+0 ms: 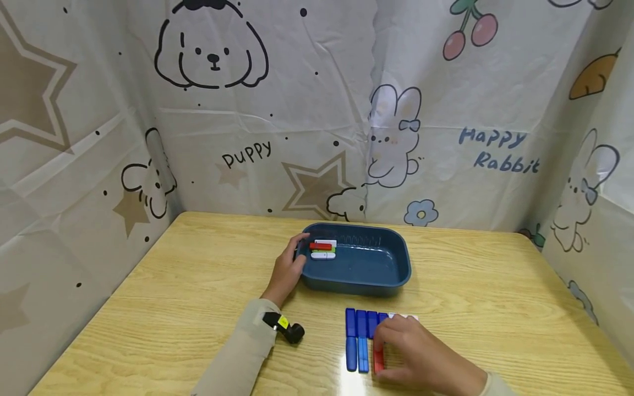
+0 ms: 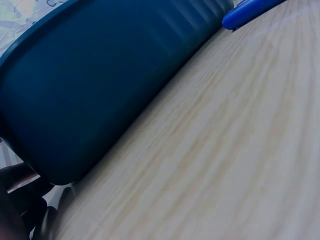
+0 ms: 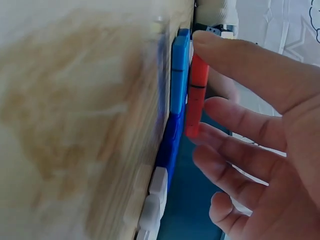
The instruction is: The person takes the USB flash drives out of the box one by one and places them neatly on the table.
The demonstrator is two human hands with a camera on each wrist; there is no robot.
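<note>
My right hand (image 1: 416, 349) pinches a red USB flash drive (image 3: 196, 102) by its ends, thumb at one end and fingertips at the other. A light blue flash drive (image 1: 363, 355) and a darker blue one (image 1: 351, 353) lie just left of it on the table. Behind them stretches a row of dark blue drives (image 1: 350, 322), with white ones (image 3: 150, 212) at its right end, partly covered by my hand in the head view. My left hand (image 1: 286, 269) grips the left end of a dark teal basin (image 1: 356, 287). Inside it lie red, green and white drives (image 1: 323, 256) at the left.
The wooden table (image 1: 198, 308) extends to both sides of the basin. A printed cloth (image 1: 297, 110) hangs along the back and both sides. On the left sleeve sits a small black wrist camera (image 1: 292, 331).
</note>
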